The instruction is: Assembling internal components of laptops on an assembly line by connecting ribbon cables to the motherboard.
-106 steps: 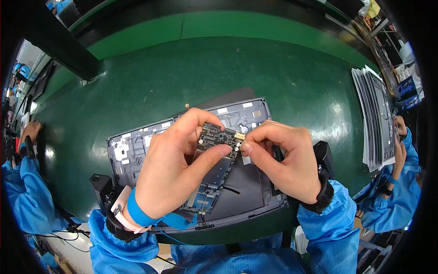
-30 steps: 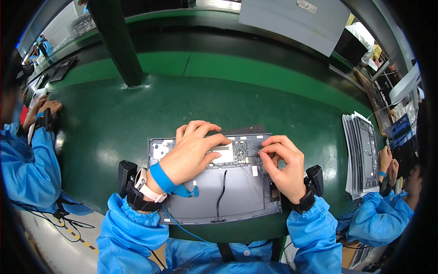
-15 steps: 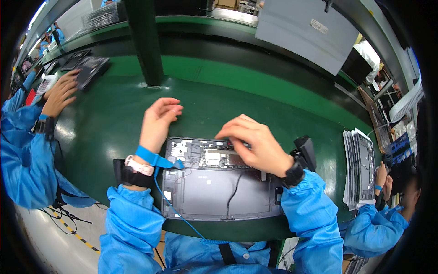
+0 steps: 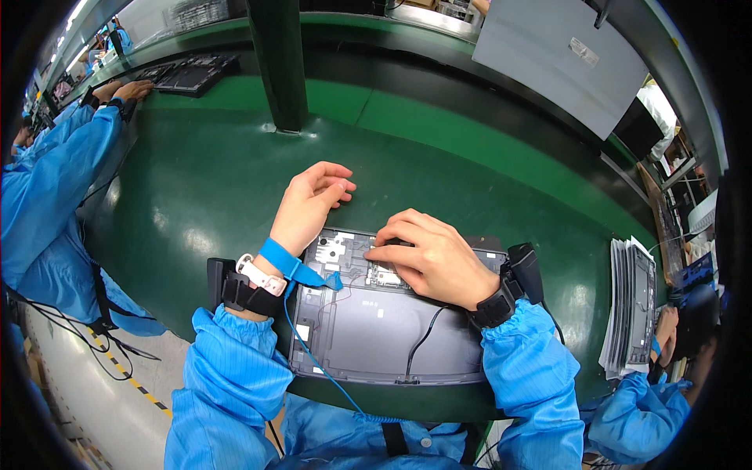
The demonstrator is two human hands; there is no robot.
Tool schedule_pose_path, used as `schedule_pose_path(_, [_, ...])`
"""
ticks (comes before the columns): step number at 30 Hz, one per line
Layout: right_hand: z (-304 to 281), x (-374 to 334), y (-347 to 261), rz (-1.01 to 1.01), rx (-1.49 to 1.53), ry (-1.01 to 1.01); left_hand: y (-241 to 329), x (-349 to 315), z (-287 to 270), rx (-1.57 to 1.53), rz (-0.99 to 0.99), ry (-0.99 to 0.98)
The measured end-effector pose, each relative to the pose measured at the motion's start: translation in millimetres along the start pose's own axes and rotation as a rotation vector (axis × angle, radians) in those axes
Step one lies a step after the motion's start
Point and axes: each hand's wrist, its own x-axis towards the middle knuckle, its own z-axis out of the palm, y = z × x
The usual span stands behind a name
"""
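An opened laptop chassis [image 4: 368, 337], dark grey with a black cable [image 4: 423, 341] across its near part, lies on the green bench in front of me. My right hand [image 4: 439, 258] is over its far half, palm down. The index finger stretches left and its tip appears to touch the chassis beside the circuit board [image 4: 384, 276]; the hand hides part of that board. Just past the far left edge hovers my left hand [image 4: 313, 197], fingers loosely bent and apart, with nothing seen in it. A blue wrist strap [image 4: 286, 262] circles the left wrist, its coiled cord crossing the chassis.
A green post [image 4: 278, 70] rises from the bench [image 4: 196, 172] beyond my hands. At the right stands a stack of thin panels [image 4: 627, 305]. A co-worker's sleeves [image 4: 63, 188] and another laptop chassis [image 4: 196, 76] are at the left; another person's hand [image 4: 666, 329] is far right.
My right index finger has moved left across the chassis, from the far edge to beside the board. The view has shifted. The co-worker's hands at left have moved farther off.
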Motion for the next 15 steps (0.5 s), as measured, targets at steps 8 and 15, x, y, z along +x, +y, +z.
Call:
schedule_pose_path(8, [-0.8,-2.7,0.5,-0.04,-0.053,0.017,-0.2,-1.2,3.7,0.007,-0.003,0.032])
schedule_pose_path(15, [-1.8,-0.9,-3.2,-0.041,-0.094,0.006,0.6,-1.7,2.5,0.021,-0.016,-0.007])
